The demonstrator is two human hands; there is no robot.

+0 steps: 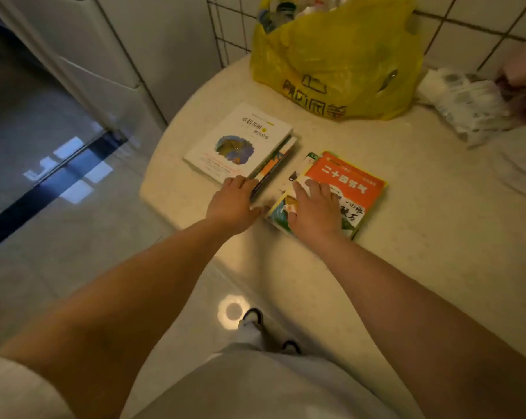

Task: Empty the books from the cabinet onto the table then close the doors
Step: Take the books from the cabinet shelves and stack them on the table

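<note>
Two piles of books lie on the cream round table. The left pile has a white-covered book on top with other books under it. The right pile is topped by an orange book with black and white lettering. My left hand touches the near corner of the left pile, fingers laid over its edge. My right hand lies flat on the orange book's near end, fingers spread. The cabinet is not in view.
A full yellow plastic bag stands at the table's far side against the tiled wall. Crumpled white plastic lies at the far right. A white appliance stands to the left. Glossy floor and my feet lie below.
</note>
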